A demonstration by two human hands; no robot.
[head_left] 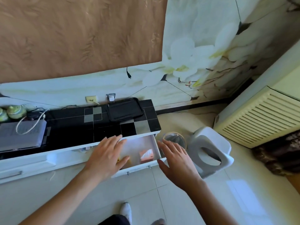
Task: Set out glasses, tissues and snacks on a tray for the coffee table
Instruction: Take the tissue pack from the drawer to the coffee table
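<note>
No writing is showing legibly. Both hands, left hand [108, 157] and right hand [176, 161], are hovering spread and empty over the open drawer [146, 143] holding the tissue pack [146, 155]; black tray [124, 109] is sitting at twelve o'clock on the desk [73, 125], floor open rightward.

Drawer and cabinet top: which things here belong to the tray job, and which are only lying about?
For the job:
black tray on the cabinet top
tissue pack in the open drawer
both hands, left and right, open

Lying about:
grey device with white cable
bin
white stool
radiator cover
</note>
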